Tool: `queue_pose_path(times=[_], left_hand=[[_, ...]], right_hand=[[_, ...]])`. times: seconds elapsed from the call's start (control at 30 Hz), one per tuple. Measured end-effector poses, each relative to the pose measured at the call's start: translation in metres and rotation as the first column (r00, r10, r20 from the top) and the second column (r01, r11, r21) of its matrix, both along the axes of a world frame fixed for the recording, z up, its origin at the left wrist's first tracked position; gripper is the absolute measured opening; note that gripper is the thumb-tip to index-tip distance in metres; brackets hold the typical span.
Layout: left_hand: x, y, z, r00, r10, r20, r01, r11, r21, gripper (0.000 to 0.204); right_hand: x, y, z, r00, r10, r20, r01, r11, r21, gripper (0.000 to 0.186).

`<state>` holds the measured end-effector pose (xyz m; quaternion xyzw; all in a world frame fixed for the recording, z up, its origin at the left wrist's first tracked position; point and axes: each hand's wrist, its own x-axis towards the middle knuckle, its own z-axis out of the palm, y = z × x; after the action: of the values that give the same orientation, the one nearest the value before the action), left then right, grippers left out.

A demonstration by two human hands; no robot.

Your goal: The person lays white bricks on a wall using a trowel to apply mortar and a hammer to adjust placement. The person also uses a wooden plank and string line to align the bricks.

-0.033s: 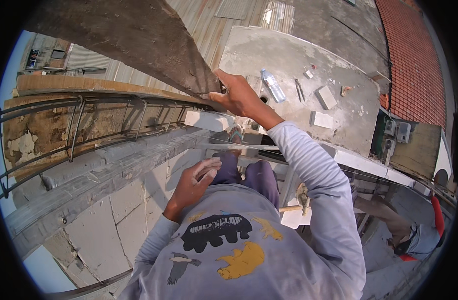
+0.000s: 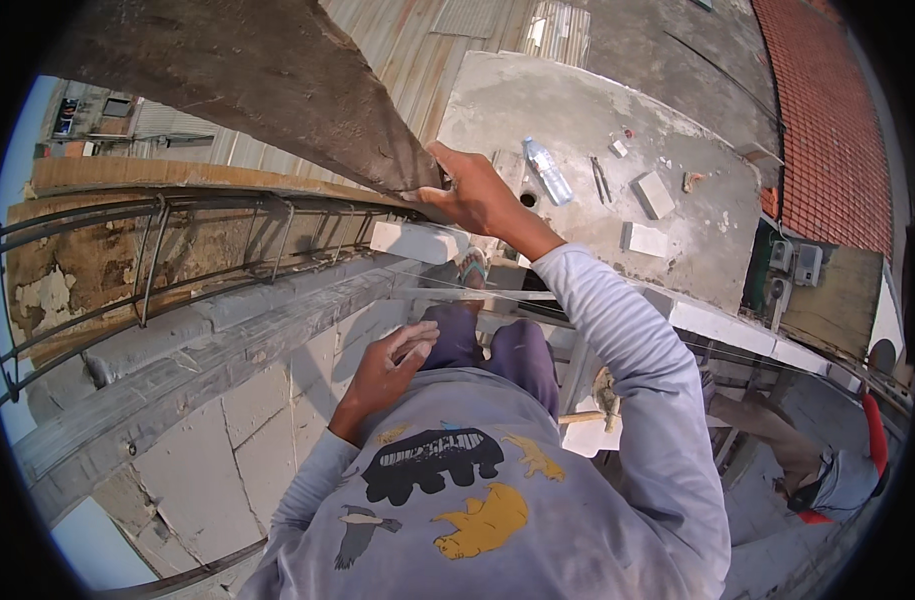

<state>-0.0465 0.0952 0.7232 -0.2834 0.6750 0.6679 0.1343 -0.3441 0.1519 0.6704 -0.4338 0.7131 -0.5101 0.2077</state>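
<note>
Brown board (image 2: 267, 90) slants across the upper left, near the rebar cage (image 2: 155, 255); the right hand (image 2: 467, 190) grips its lower end, while the left hand (image 2: 387, 365) (loosely open, apparently empty) rests apart. Single-handed support could let the board twist or slip.

Board (image 2: 247, 90) | dark brown, broad (edge uneven) | slanting | one end in right hand (image 2: 467, 190)

Readable text — none in view

R hand (image 2: 474, 192) gripping, arm (image 2: 617, 320) out fwd; L hand (image 2: 381, 372) half-curled, elbow bent
</note>
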Motion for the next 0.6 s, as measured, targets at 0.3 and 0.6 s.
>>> queue_pose_path(times=[0.3, 0.6], left_hand=[[0.048, -0.043, -0.059, 0.947, 0.198, 0.253, -0.174, 0.978, -0.114, 0.047], [0.054, -0.059, -0.07, 0.894, 0.319, 0.314, -0.282, 0.946, -0.158, 0.051]], right_hand=[[0.015, -0.028, -0.067, 0.999, 0.054, -0.002, -0.054, 0.994, -0.098, 0.041], [0.067, -0.045, -0.104, 0.999, 0.028, 0.021, -0.026, 0.995, -0.098, 0.045]])
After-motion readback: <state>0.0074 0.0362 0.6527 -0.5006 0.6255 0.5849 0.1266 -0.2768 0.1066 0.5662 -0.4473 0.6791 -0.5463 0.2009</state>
